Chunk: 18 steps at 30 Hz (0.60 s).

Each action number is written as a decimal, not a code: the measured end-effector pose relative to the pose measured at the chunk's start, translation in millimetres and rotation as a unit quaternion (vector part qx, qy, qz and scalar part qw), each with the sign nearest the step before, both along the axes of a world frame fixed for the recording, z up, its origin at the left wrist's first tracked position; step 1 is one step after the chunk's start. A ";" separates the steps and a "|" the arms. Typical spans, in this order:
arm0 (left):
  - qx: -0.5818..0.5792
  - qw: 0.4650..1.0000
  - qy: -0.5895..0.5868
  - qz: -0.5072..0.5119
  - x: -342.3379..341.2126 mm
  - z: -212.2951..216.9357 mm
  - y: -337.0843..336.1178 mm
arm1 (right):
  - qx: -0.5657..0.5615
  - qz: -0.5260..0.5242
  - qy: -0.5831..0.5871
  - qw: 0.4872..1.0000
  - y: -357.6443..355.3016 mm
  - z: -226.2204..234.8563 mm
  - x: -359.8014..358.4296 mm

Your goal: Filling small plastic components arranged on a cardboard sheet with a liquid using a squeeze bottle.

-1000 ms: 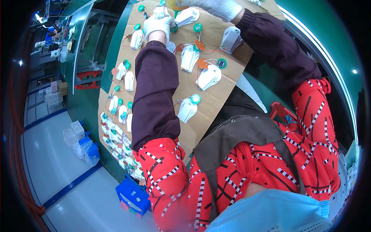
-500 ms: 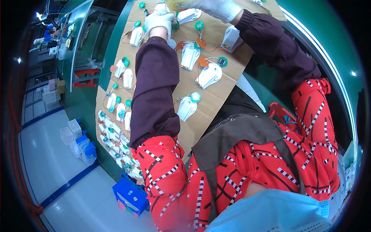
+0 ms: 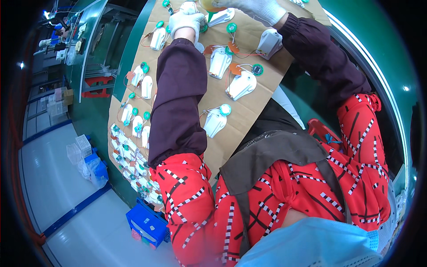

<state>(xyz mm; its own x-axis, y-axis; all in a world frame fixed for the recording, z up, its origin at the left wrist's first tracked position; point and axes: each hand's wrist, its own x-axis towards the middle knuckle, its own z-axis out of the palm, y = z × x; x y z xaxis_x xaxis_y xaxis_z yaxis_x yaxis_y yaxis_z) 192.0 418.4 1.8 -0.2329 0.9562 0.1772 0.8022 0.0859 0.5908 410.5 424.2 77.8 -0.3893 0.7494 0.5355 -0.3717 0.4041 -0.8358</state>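
White housing [image 3: 188, 6], at the view's upper edge, seems pinched in the left hand's [image 3: 183, 23] gloved fingers; the right hand [image 3: 258, 8] grips a yellowish bottle [image 3: 211, 5]. Best brace the housing over the cardboard [image 3: 242, 116], guiding the green nozzle [image 3: 210, 18] slowly.

The right hand [image 3: 262, 10] apparently shifted slightly rightward.

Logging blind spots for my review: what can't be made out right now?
All in the head view:
Yellow thing in the right hand: cut off by the upper edge.
Grip of the left hand: hidden by the hand itself.
Cardboard behind the left sleeve: covered.
Crowded pieces, lower left: too small.
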 end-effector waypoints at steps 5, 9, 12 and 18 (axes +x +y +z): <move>-0.027 0.997 -0.030 0.064 -4.9 -4.6 1.5 | -0.029 0.017 -0.021 0.999 -3.9 3.5 4.5; -0.092 0.992 0.029 0.079 -10.9 -5.5 3.5 | -0.016 0.002 -0.028 0.999 -2.8 0.5 5.3; -0.133 0.986 0.085 0.061 -18.8 -6.1 4.3 | 0.004 -0.015 -0.030 0.999 -2.7 1.2 5.0; -0.153 0.979 0.092 0.101 3.7 12.0 -4.6 | -0.108 -0.067 -0.117 0.985 -7.4 12.7 26.1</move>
<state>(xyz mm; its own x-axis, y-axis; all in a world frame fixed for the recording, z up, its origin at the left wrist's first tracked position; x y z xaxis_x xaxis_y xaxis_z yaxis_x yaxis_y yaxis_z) 195.7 413.8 13.8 -0.4138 0.9088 -0.0529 0.8413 0.4039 0.3592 436.6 416.7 90.5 -0.3725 0.8893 0.2655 -0.1134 0.2403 -0.9640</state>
